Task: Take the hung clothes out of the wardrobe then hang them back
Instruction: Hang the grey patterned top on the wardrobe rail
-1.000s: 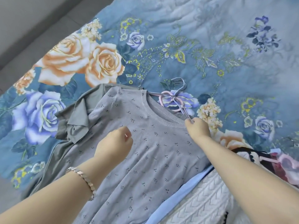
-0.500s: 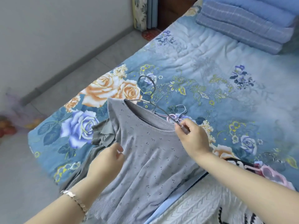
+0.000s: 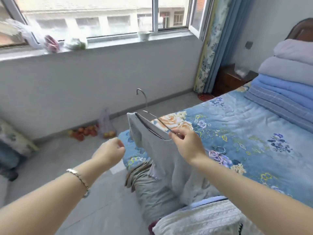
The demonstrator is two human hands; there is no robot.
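A grey knit sweater hangs from a thin metal hanger lifted above the bed's near corner, its hook pointing up. My right hand pinches the hanger's right arm at the sweater's collar. To the left of the sweater, my left hand hovers with loosely curled fingers and holds nothing. Under the raised sweater a grey-green garment lies on the bed edge. A white knit garment lies nearest to me.
The bed has a blue floral quilt with a second hanger lying on it. Folded blankets are stacked at the far right. A bag of fruit sits on the grey floor by the window wall. A dark nightstand stands beside the curtain.
My right hand has lifted the hanger and sweater up off the bed. My left hand has let go of the sweater and moved left. The view has swung up toward the window.
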